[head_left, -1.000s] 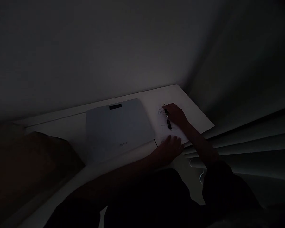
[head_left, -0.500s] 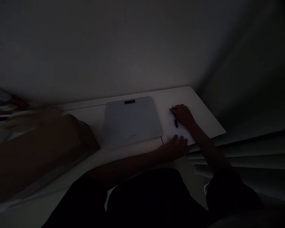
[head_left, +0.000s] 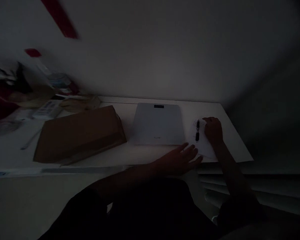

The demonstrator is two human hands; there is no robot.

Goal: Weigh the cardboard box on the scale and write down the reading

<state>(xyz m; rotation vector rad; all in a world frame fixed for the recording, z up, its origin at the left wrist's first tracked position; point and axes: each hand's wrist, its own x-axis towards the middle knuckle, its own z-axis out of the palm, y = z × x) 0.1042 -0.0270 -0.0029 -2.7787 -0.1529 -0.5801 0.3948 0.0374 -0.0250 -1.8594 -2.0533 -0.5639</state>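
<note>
The scene is very dark. My right hand [head_left: 213, 130] rests on a white sheet of paper [head_left: 205, 146] at the right end of a white table [head_left: 130, 155]. A black pen [head_left: 197, 130] lies on the paper just left of that hand, with a thin gap between them. The dim light hides whether the fingers are curled or spread. My left hand [head_left: 182, 159] lies flat near the table's front edge, fingers apart, its fingertips at the paper's near left corner. It holds nothing.
A flat grey scale [head_left: 157, 124] with a small dark display lies left of the paper. A brown cardboard box [head_left: 80, 136] sits further left, with blurred clutter [head_left: 47, 106] behind it. Pale slats [head_left: 240, 188] run below the table's right end. A wall stands behind.
The view has swung left, bringing the box and clutter into sight. The pen, held in my right hand before, now lies beside it. My left hand has slid off the paper and spread.
</note>
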